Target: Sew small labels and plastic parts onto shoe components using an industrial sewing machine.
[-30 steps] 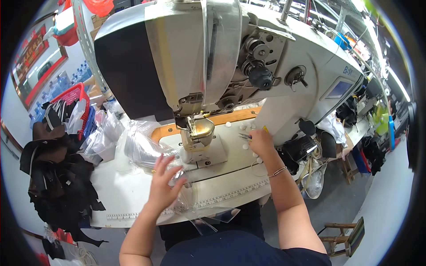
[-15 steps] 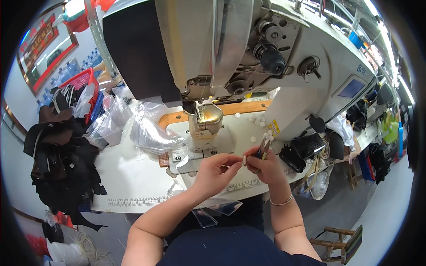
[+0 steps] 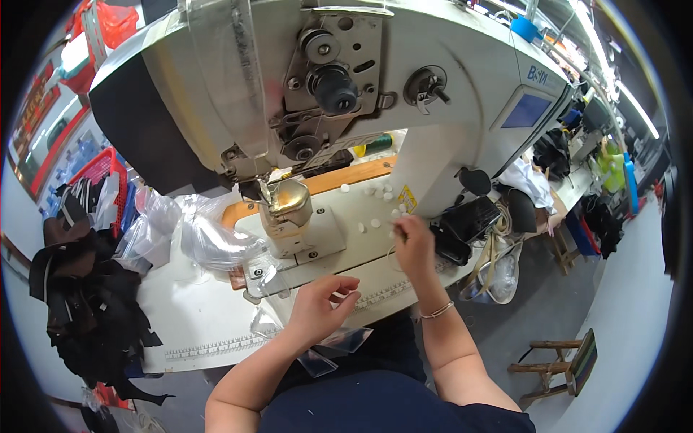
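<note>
My left hand [image 3: 321,309] hovers above the table's front edge, fingers loosely curled, thumb apart, nothing visible between them. Farther right, my right hand [image 3: 415,249] reaches over the machine bed beside small white round pieces [image 3: 377,190]. Its fingers are drawn together and slightly blurred; whatever they hold is hidden. Several of these white pieces lie scattered around the fingertips and farther back. The sewing machine [image 3: 462,94] rises in front of me, its metal-topped post [image 3: 289,206] left of the pieces. Clear plastic strips [image 3: 348,339] stick out over the front edge below my left hand.
Clear plastic bags [image 3: 216,242] are heaped left of the post. Black scraps [image 3: 94,317] hang at the table's left end near a red basket [image 3: 105,169]. A black box [image 3: 469,220] sits right of my right hand. A wooden stool [image 3: 556,368] stands on the floor.
My hands have parted: the right moved from the left hand toward the white pieces, the left drew back. Scissors and a white piece seen in the right hand no longer show. The view has shifted right.
</note>
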`<act>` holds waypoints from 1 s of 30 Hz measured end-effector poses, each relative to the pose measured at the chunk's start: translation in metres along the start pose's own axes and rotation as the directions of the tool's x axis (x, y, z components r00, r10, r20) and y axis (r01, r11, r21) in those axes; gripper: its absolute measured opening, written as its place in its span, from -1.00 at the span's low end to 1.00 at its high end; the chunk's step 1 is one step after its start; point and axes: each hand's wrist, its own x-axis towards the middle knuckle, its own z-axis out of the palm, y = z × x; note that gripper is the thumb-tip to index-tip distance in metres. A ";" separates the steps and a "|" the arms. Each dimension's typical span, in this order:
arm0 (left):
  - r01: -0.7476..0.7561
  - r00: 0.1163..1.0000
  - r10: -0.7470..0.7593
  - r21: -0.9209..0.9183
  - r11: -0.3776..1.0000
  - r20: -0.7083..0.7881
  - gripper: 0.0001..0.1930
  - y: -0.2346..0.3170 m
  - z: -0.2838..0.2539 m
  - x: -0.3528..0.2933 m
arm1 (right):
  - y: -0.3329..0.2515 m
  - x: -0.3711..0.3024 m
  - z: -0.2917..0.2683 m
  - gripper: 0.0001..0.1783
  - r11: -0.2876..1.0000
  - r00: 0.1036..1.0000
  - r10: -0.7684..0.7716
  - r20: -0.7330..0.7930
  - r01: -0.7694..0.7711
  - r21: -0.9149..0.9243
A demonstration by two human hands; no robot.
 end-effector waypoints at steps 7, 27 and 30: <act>-0.070 0.983 0.059 0.056 0.996 0.173 -0.81 -0.002 0.009 0.003 | 0.021 0.002 -0.027 -0.78 0.942 0.911 0.264 0.317 -0.173 -0.287; 0.046 0.991 -0.071 -0.202 0.978 -0.116 -0.88 -0.007 -0.009 0.000 | -0.086 -0.008 -0.017 -0.86 0.483 0.788 0.136 0.600 -0.581 0.655; -0.068 0.981 0.035 -0.172 0.983 -0.189 -0.90 -0.010 -0.010 0.000 | -0.089 -0.016 -0.013 -0.84 0.501 0.767 0.147 0.624 -0.602 0.622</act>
